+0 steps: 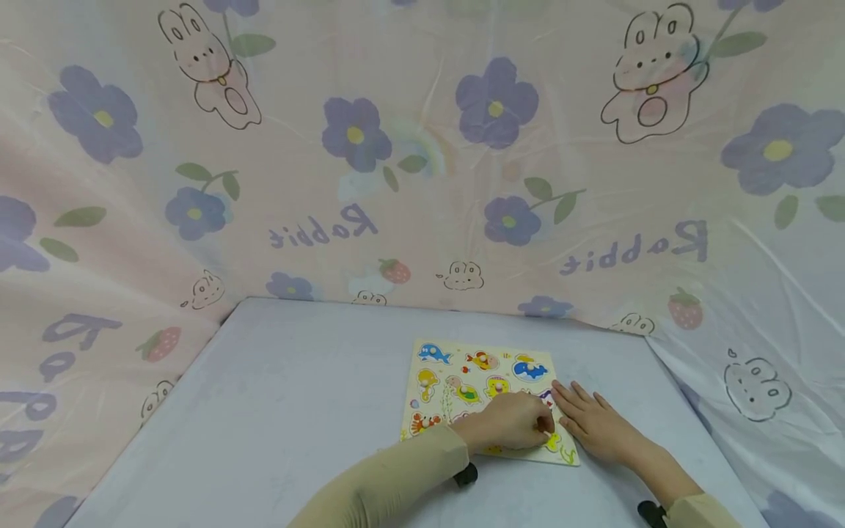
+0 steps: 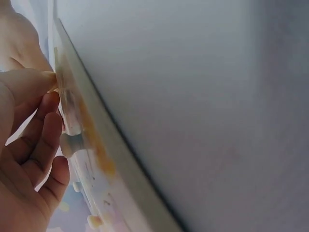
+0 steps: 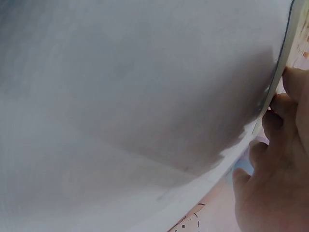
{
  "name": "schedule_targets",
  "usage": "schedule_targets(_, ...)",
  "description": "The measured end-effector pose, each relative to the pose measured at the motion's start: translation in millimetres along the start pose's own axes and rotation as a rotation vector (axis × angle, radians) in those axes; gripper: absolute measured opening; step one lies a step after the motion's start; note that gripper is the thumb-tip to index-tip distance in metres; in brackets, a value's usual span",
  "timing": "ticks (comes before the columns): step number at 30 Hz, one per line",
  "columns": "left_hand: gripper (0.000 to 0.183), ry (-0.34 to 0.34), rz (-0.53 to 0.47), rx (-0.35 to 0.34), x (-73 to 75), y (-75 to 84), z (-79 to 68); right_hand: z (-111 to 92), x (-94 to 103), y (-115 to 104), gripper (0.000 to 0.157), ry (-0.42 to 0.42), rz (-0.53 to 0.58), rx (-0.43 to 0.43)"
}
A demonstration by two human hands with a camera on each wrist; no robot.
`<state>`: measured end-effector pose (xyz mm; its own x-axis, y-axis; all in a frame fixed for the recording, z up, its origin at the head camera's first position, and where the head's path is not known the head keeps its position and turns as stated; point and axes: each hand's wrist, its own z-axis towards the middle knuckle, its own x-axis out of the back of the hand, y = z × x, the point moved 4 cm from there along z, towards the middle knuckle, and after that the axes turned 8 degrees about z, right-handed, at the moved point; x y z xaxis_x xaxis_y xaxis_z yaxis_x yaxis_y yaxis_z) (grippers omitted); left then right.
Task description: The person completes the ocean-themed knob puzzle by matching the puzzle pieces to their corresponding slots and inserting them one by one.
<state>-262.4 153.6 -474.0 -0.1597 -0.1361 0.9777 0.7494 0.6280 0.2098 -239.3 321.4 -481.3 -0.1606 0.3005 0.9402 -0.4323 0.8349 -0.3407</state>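
Note:
A cream peg puzzle board (image 1: 411, 367) with colourful sea-animal pieces lies flat on the table. My left hand (image 1: 511, 420) reaches across its lower part. In the left wrist view, thumb and index finger (image 2: 31, 84) pinch together right at the board's face, while the other fingers are loosely bent beside a knob (image 2: 72, 144). What they pinch is mostly hidden; a yellow puzzle piece (image 1: 553, 442) shows just below these fingertips in the head view. My right hand (image 1: 597, 425) lies palm down with spread fingers, its fingertips at the board's right edge.
Among the other pieces are a blue dolphin (image 1: 433, 353), a blue whale (image 1: 530, 369), a green turtle (image 1: 467, 394) and a red crab (image 1: 425, 423). The table (image 1: 297, 396) has a plain white cover. Behind it hangs a patterned curtain (image 1: 422, 205) with rabbits and flowers.

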Motion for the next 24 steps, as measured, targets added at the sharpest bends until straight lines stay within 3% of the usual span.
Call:
schedule_targets(15, 0.004, 0.015, 0.037, -0.004, -2.4, -0.4, 2.2, 1.4, -1.1, 2.9, 0.054, 0.008, -0.019, -0.005)
schedule_targets(24, 0.016, 0.05, 0.061, 0.019, -1.9, -4.5, -7.0, 1.9, -2.0, 5.7, 0.053, 0.046, 0.07, -0.024)
